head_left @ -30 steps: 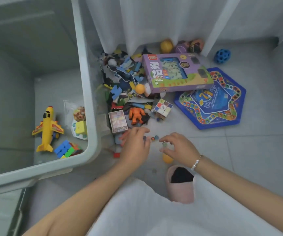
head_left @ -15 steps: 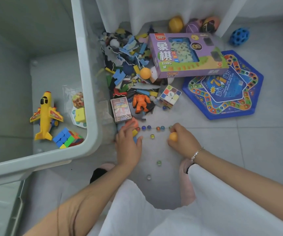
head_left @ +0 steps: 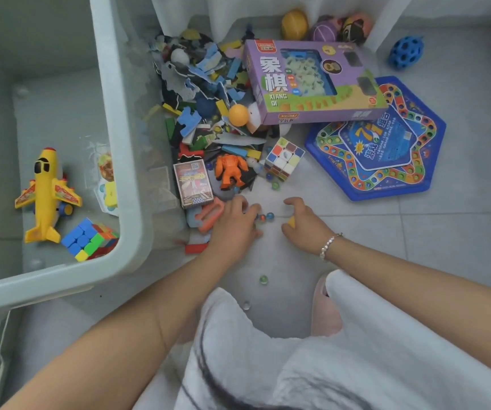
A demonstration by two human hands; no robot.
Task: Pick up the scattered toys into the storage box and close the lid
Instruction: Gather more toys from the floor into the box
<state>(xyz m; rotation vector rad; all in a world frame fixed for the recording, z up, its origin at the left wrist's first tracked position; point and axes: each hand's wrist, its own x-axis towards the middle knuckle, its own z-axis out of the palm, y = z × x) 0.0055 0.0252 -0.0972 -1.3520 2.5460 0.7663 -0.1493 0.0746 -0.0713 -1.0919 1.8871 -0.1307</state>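
The pale grey plastic storage box (head_left: pixel 126 161) is standing open on the grey tiled floor (head_left: pixel 460 238) at the left; inside it a yellow toy aeroplane (head_left: pixel 44 196) is lying with its long axis running near to far, nose pointing away from the person, beside a multicoloured twisted cube puzzle (head_left: pixel 89 239); the left hand (head_left: pixel 232 229) is resting palm-down with its fingers curled over small glass marbles (head_left: pixel 265 216), though whether it is gripping any I cannot tell; the right hand (head_left: pixel 303 221) is curling round a small yellow ball (head_left: pixel 291 221); just beyond the hands, an orange toy figure (head_left: pixel 229 170), a rectangular card pack (head_left: pixel 192 184) and a white-faced cube puzzle (head_left: pixel 284 158) are lying at the edge of the toy heap; a purple game box (head_left: pixel 312 81) is overlapping a blue hexagonal game board (head_left: pixel 386 143).
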